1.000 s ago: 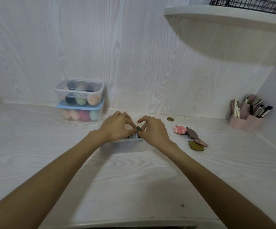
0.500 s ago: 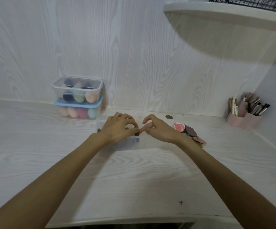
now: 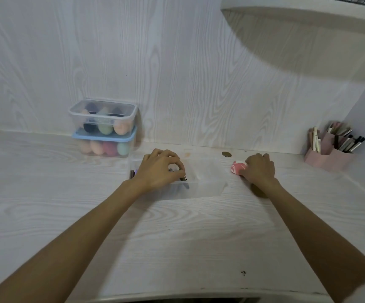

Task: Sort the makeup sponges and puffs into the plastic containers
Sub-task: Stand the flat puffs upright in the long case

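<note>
Clear plastic forms the open box (image 3: 201, 182) at mid-bench (image 3: 177, 237); the left hand (image 3: 158, 171) sits over its left end, fingers curled onto dark puffs (image 3: 184, 179) inside. Right of the box, the right hand (image 3: 258, 169) curls its fingers on a pink-and-white puff (image 3: 238, 167) lying on the bench. Two lidded boxes (image 3: 103, 127) of egg sponges stand stacked far left.

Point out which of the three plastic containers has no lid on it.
The clear container in front, under the left hand. It is open on top, while the two stacked by the wall are lidded, one clear, one blue.
</note>
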Motion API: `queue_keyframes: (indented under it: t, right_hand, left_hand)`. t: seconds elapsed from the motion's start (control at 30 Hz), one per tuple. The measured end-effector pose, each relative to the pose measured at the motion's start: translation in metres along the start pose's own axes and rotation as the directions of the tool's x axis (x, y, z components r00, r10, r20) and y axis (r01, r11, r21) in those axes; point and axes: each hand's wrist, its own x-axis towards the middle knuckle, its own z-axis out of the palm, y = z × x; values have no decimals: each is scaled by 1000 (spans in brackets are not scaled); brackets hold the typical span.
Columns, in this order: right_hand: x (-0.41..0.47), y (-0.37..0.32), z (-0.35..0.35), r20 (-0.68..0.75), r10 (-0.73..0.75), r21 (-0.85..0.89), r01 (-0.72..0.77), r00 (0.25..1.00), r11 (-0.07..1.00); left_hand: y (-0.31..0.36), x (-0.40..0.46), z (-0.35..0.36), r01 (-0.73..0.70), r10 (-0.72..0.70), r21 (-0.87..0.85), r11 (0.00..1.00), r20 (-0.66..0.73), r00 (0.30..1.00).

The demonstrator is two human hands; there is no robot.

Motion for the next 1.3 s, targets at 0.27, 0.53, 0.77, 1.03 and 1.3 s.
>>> queue_keyframes:
  t: [0.27,0.53,0.77,1.03,1.3]
  right_hand:
    - [-25,-37,-48,-94,27,687,45,995,725]
    - [-89,-105,-61,-37,-209,603,188,977,775]
    - [-88,-122,-50,-62,-304,380,305,951,873]
    - [-82,-131,-46,55,-325,255,301,944,919]
    - [-72,-117,-68,410,-418,364,275,811,890]
  left_hand:
    - [-4,3,2,13,-13,-30,999,-6,1000]
    - [-3,3,2,53,-55,-88,995,-23,998]
    - [-2,1,2,68,-77,-144,987,-55,996]
    - [-2,0,2,56,-66,-134,989,-72,995]
    - [2,-2,-2,30,-29,-16,999,45,999]
